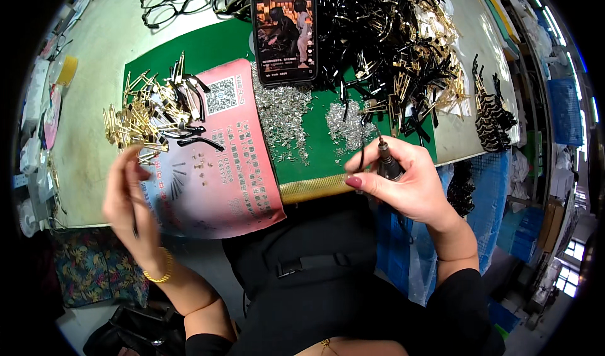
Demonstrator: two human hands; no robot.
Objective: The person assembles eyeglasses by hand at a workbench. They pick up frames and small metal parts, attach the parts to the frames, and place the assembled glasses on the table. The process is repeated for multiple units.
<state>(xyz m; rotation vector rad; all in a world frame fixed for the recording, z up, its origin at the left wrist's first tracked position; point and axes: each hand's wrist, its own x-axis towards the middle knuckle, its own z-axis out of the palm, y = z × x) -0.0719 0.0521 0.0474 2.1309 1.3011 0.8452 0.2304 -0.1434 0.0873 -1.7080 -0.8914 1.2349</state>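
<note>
My right hand (pixel 413 179) is wrapped round a dark electric screwdriver (pixel 389 167) with a metal tip, held upright at the table's front edge. A thin black piece (pixel 362 159) shows by its thumb and forefinger; its kind is unclear. My left hand (pixel 129 198) is over the left edge of a pink printed sheet (pixel 252 198), its fingers curled. Something narrow and dark (pixel 135 225) shows against it, too little to name. Just beyond the left hand lies a loose pile of gold eyeglass temples (pixel 135 120) with black tips. Loose black-tipped temples (pixel 198 140) lie on the sheet.
Small silver screws (pixel 280 123) lie in heaps on a green mat (pixel 321 145). A phone (pixel 285 31) stands behind them. A large tangle of black and gold eyeglass parts (pixel 384 34) covers the far right. Black frames (pixel 173 6) lie far left; bundled temples (pixel 491 113) lie right.
</note>
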